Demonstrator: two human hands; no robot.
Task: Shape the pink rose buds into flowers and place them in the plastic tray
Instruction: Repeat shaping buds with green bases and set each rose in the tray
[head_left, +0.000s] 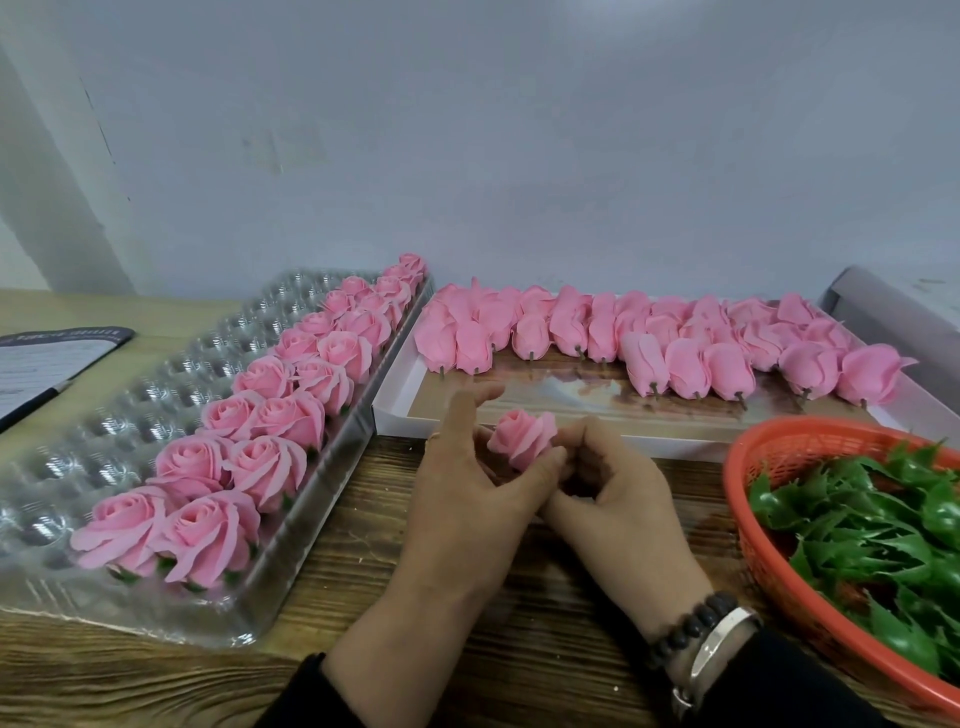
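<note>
A partly opened pink rose (522, 436) is held over the wooden table between both hands. My left hand (467, 499) pinches its lower petals with thumb and a finger, the other fingers spread. My right hand (608, 488) grips its base with curled fingers from the right. The clear plastic tray (130, 410) lies at the left, its right two columns filled with several shaped roses (260, 457). Several closed pink buds (670, 338) lie in rows on a white flat box (519, 410) behind my hands.
An orange basket (769, 525) of green plastic leaf calyxes (872, 535) stands at the right, close to my right wrist. A dark clipboard with paper (47, 364) lies at the far left. A white wall rises behind the table.
</note>
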